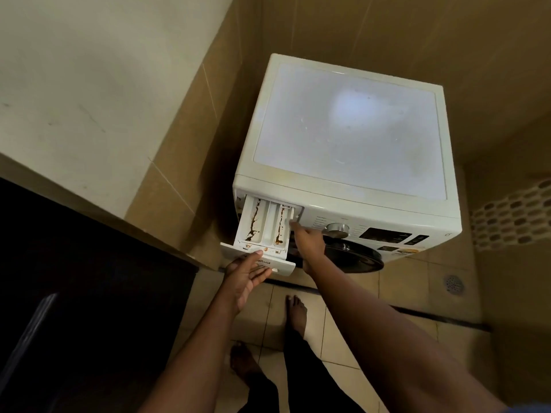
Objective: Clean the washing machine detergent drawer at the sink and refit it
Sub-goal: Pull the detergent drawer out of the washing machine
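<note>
The person's right forearm stretches up from the lower right corner, and the left forearm comes up beside it from the bottom edge. Below them are two bare feet on the tiled floor.

The left hand is at the front panel of the drawer. Its palm is turned up, its fingers lie straight under the panel's lower edge and its thumb is over the top, so the panel is held between them. The right hand reaches along the drawer's right side with its back to the camera. One finger is stretched out straight onto the back right corner of the drawer, and the other fingers are hidden.

The white drawer is pulled far out of its slot at the top left of the washing machine, its back end still inside. Brown streaks run down its left and right compartments.

Right of the slot are a silver knob and a dark display, with the round dark door beneath. A floor drain lies to the right. A dark surface fills the left.
</note>
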`<state>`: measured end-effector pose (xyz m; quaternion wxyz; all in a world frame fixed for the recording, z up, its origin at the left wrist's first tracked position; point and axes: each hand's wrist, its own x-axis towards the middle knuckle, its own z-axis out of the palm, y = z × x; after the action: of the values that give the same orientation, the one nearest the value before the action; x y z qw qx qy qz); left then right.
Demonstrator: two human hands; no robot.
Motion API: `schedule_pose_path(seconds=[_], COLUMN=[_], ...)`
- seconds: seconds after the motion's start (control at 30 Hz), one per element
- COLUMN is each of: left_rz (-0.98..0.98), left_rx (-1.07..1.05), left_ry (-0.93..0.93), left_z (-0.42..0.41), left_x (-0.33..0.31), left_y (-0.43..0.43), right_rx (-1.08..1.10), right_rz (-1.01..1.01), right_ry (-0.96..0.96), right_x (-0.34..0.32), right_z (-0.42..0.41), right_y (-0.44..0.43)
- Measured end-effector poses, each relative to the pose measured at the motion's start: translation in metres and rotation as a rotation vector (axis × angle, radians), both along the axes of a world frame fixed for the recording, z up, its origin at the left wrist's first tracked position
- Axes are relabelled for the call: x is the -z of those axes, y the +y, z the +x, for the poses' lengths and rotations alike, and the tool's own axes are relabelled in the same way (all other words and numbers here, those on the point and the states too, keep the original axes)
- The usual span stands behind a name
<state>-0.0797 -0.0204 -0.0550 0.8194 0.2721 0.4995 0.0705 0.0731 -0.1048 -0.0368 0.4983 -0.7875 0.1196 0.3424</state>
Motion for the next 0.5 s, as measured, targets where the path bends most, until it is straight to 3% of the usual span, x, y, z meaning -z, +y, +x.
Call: schedule_pose_path(seconds=[0.5], left_rz=[-0.04], left_rx=[0.044], left_ry=[-0.002], left_z=[0.001], left_x=[0.0], left_y=[0.006], right_rx=[0.035], right_rz=[-0.25], right_ry=[-0.146], right_x=[0.024], right_z=[0.016], right_y=[0.041])
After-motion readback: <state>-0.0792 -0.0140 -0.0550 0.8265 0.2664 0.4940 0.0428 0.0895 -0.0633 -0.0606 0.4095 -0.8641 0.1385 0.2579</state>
